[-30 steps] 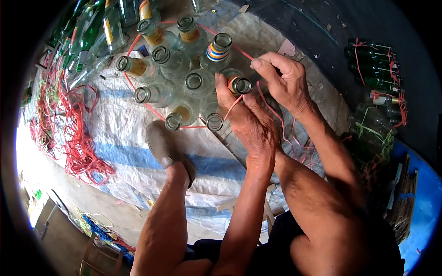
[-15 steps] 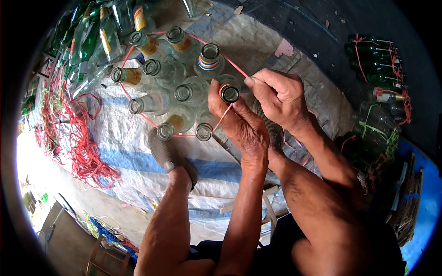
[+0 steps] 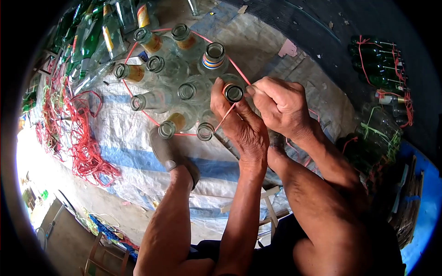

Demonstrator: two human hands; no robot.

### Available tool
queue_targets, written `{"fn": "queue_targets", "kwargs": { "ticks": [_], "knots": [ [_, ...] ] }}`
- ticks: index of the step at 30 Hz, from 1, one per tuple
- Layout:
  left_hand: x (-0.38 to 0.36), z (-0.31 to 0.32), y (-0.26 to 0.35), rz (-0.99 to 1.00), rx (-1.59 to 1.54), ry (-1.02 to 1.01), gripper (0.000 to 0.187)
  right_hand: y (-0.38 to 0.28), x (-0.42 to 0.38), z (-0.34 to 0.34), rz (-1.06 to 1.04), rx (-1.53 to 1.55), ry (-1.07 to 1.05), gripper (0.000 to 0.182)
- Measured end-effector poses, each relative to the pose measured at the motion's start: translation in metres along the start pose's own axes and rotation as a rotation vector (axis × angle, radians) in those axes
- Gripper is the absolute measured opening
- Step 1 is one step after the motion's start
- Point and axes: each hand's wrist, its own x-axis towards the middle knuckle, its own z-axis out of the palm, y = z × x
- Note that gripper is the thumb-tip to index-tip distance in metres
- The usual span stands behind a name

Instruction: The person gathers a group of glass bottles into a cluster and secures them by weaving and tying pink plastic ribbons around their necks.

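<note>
Several clear glass bottles (image 3: 192,90) stand close together, with a red string (image 3: 237,69) looped around their necks. My left hand (image 3: 243,130) has its fingers around the neck of the nearest bottle on the right (image 3: 233,93), and the string passes between its fingers. To its right, my right hand (image 3: 282,103) is closed in a pinch on the string, just beside that bottle neck. One bottle (image 3: 214,56) behind bears a blue and orange neck label.
Green and clear bottles (image 3: 92,41) lie at the upper left above a tangle of red string (image 3: 85,147). Tied bottle bundles (image 3: 380,62) are at the right, near a blue container (image 3: 426,198). A white-and-blue sheet (image 3: 129,156) covers the floor.
My right hand has drawn a little closer to the bottle neck beside my left hand, still pinching the string. The whole view has shifted slightly.
</note>
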Motion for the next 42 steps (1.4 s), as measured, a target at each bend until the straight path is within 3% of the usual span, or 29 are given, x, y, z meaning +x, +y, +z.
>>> {"fn": "queue_targets", "kwargs": {
  "ticks": [6,8,17,21,30,42],
  "knots": [
    [0.001,-0.008,0.001,0.016,0.008,-0.039,0.029,-0.003,0.0,0.002,0.002,0.023,0.025,0.004],
    [0.002,-0.011,0.0,0.032,0.048,-0.059,0.03,-0.002,0.0,0.005,-0.012,0.036,0.052,0.012],
    [0.002,-0.022,-0.009,0.012,-0.025,-0.088,0.036,-0.009,-0.005,0.005,0.01,0.009,0.027,0.015],
    [0.007,-0.032,-0.013,0.145,0.095,-0.115,0.038,-0.009,-0.009,0.009,-0.047,-0.038,0.032,0.016],
    [0.007,-0.035,-0.008,0.064,0.035,-0.131,0.038,-0.012,-0.012,0.012,-0.122,-0.205,0.0,0.016],
    [0.006,-0.031,-0.014,0.108,0.04,-0.083,0.036,-0.025,-0.019,0.01,-0.198,-0.427,-0.067,0.012]
  ]
}}
